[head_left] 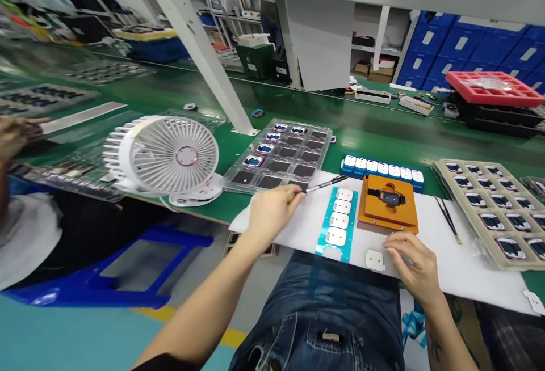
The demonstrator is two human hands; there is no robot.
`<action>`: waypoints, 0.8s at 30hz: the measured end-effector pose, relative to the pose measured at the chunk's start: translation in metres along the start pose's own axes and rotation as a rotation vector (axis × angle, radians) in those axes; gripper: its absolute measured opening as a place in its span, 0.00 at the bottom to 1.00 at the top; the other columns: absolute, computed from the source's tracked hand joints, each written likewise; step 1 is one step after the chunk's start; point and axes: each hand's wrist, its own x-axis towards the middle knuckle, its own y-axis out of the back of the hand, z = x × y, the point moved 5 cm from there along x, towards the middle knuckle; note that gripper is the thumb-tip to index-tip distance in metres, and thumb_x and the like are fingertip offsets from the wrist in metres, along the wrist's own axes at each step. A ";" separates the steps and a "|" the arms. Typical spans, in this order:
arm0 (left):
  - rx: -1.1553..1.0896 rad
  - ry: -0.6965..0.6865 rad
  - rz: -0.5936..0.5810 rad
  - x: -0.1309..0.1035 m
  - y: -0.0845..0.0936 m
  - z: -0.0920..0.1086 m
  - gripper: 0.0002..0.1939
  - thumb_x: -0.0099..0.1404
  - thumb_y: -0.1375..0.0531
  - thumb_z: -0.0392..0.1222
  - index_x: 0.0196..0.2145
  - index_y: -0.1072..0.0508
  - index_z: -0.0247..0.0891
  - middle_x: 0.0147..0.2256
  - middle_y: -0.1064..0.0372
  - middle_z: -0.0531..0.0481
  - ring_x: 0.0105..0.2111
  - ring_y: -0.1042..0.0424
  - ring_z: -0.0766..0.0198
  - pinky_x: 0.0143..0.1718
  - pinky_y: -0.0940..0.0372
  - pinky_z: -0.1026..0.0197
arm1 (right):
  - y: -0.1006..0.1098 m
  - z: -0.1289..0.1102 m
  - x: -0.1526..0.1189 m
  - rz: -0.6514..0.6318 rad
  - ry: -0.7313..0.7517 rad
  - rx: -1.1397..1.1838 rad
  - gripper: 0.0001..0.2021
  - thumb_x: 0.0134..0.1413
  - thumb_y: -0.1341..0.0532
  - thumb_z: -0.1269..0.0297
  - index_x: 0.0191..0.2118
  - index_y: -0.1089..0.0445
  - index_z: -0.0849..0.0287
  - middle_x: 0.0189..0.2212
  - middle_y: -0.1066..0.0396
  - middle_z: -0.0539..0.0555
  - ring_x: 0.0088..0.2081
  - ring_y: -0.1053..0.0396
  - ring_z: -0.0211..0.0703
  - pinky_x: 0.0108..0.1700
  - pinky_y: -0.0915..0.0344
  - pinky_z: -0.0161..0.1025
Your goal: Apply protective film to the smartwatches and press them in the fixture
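My left hand (275, 212) is closed on the end of a black-and-white pen (326, 184) near the clear tray (279, 155). My right hand (413, 260) hovers at the mat's front, thumb and fingertips close together; what they hold, if anything, is too small to tell. Just left of its fingertips lies a white plate piece (375, 260). Between my hands is a blue film strip (353, 220) with several white stickers. Behind my right hand sits an orange fixture (389, 223) bearing a black part (388, 196). Black tweezers (447, 218) lie to its right.
A white fan (170, 155) stands left of the clear tray. A beige tray (489, 212) of parts is at the right. A blue holder (381, 169) with white pieces sits behind the fixture. Another person's hand (12, 138) is at the far left.
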 end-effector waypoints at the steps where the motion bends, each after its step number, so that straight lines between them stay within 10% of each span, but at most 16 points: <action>1: 0.016 -0.042 0.023 0.011 0.005 -0.004 0.15 0.66 0.48 0.44 0.41 0.24 0.40 0.40 0.23 0.46 0.38 0.25 0.54 0.33 0.36 0.60 | 0.001 0.001 0.000 0.009 -0.001 0.002 0.08 0.57 0.43 0.74 0.36 0.28 0.55 0.31 0.29 0.55 0.32 0.28 0.42 0.31 0.29 0.38; 10: 0.039 -0.319 -0.077 0.122 0.009 0.012 0.15 0.64 0.47 0.42 0.39 0.22 0.38 0.42 0.23 0.45 0.42 0.27 0.52 0.40 0.36 0.58 | 0.001 0.003 -0.010 0.143 -0.024 -0.019 0.08 0.57 0.43 0.74 0.35 0.28 0.56 0.31 0.29 0.54 0.32 0.28 0.41 0.32 0.29 0.38; 17: 0.015 -0.505 -0.210 0.131 -0.017 0.041 0.13 0.60 0.46 0.41 0.35 0.22 0.38 0.38 0.23 0.46 0.37 0.27 0.56 0.37 0.37 0.62 | 0.079 0.047 0.038 0.285 -0.082 -0.305 0.07 0.56 0.41 0.70 0.30 0.28 0.55 0.30 0.27 0.53 0.34 0.29 0.46 0.38 0.31 0.45; 24: 0.000 -0.542 -0.205 0.135 -0.024 0.042 0.15 0.61 0.49 0.42 0.34 0.23 0.37 0.37 0.24 0.44 0.37 0.27 0.57 0.37 0.37 0.62 | 0.035 0.161 0.111 -0.400 -0.117 -0.477 0.23 0.44 0.34 0.72 0.50 0.28 0.59 0.56 0.35 0.62 0.58 0.40 0.59 0.59 0.41 0.58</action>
